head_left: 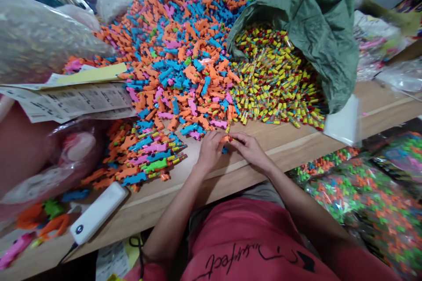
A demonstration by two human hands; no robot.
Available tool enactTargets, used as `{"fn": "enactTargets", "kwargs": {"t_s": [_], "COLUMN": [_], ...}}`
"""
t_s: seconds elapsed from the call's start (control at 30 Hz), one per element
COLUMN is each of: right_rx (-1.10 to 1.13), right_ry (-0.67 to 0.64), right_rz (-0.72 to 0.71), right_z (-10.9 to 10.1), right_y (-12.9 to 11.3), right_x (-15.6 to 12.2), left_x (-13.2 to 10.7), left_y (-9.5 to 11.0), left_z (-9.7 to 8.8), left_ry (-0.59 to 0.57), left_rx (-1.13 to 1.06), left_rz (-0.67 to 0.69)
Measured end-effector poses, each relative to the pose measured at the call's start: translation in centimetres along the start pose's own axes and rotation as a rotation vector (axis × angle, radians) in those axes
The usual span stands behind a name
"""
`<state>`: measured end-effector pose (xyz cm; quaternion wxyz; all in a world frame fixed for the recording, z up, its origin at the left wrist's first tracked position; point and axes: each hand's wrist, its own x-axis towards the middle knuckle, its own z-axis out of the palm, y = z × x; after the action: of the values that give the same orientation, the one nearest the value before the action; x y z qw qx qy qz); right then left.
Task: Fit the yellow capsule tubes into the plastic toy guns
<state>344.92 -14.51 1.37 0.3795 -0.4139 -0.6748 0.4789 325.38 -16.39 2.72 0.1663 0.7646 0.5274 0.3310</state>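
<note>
While forearms (pixel 178 204) converge, left hand (pixel 210 148), fingers (pixel 216 136) pinching orange toy (pixel 225 139), right hand (pixel 250 148) bent toward it, its hold unclear

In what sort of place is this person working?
Probably a toy assembly or packing workshop: a heap of plastic toys and a green sack spilling small yellow-and-red tubes lie on the table, with clear bags of colourful pieces beside it.

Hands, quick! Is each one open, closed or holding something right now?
Left hand: closed, holding an orange toy piece.
Right hand: fingertips at a small red bit beside it; grip cannot be told.
</note>
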Motion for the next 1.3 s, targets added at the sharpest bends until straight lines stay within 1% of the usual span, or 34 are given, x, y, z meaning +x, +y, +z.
{"fn": "enactTargets", "kwargs": {"t_s": [0.1,0.23,0.33,0.47,0.53,0.63,0.7,0.77,0.83,0.87,0.9,0.97,1.0,1.07,1.1,1.13,1.17,1.2,1.23,1.27,1.3], "right_rx": [0.011,0.085,0.166,0.203,0.165,-0.029,-0.178,-0.226,-0.153,-0.094,-0.044,-0.02,-0.058,-0.177,-0.226,-0.267,-0.301,-0.329,-0.355,-0.38,-0.405], "right_ry": [-0.007,-0.037,-0.083,-0.119,-0.127,-0.11,-0.094,-0.099,-0.139,-0.167,-0.184,-0.166,-0.107,-0.039,-0.021,-0.002,0.009,0.015,0.013,0.002,-0.014], "right_rz": [0.007,0.106,0.173,0.195,0.173,0.08,0.031,0.018,0.011,-0.001,-0.021,-0.082,-0.122,-0.189,-0.212,-0.242,-0.269,-0.293,-0.309,-0.318,-0.32], "right_z": [0.0,-0.1,-0.2,-0.4,-0.6,-0.5,-0.2,0.4,1.0,1.3,1.4,1.4,1.3,1.0,0.9,0.9,0.9,1.0,1.1,1.3,1.5], "right_y": [-0.2,-0.9,-1.5,-1.6,-1.5,-1.6,-1.8,-2.2,-2.8,-3.2,-3.4,-3.5,-3.0,-1.3,-0.1,1.1,2.2,3.1,3.6,4.0,4.0], "right_x": [-0.2,-0.3,-0.3,-0.1,-0.1,-0.3,-0.5,-0.4,-0.1,0.2,0.5,1.2,1.6,2.7,3.3,4.0,4.5,4.9,5.1,5.2,5.1], "left_x": [-0.2,-0.5,-0.8,-1.0,-1.1,-1.4,-1.8,-2.2,-2.7,-3.0,-3.5,-4.6,-5.3,-6.8,-7.4,-7.9,-8.2,-8.3,-8.1,-7.7,-7.1], "left_y": [0.1,0.4,0.6,0.9,0.9,1.1,1.2,1.4,1.3,1.0,0.6,-1.0,-2.2,-4.5,-5.5,-6.2,-6.6,-6.6,-6.3,-5.7,-5.0], "left_z": [0.0,-0.4,-0.6,-0.7,-0.7,-0.4,-0.1,-0.2,-1.2,-2.3,-3.6,-7.4,-9.6,-13.9,-15.7,-17.0,-17.6,-17.4,-16.5,-14.9,-12.8], "left_ry": [-0.001,-0.027,-0.017,-0.013,-0.034,-0.053,-0.046,-0.032,-0.024,-0.005,0.034,0.177,0.268,0.436,0.527,0.607,0.661,0.678,0.646,0.57,0.445], "left_rx": [0.049,0.133,0.186,0.221,0.213,0.191,0.187,0.183,0.168,0.163,0.164,0.192,0.222,0.316,0.398,0.462,0.498,0.494,0.448,0.372,0.282], "left_rz": [0.019,0.061,0.089,0.091,0.093,0.114,0.111,0.097,0.094,0.089,0.074,0.001,-0.056,-0.167,-0.21,-0.24,-0.262,-0.273,-0.275,-0.273,-0.265]}}
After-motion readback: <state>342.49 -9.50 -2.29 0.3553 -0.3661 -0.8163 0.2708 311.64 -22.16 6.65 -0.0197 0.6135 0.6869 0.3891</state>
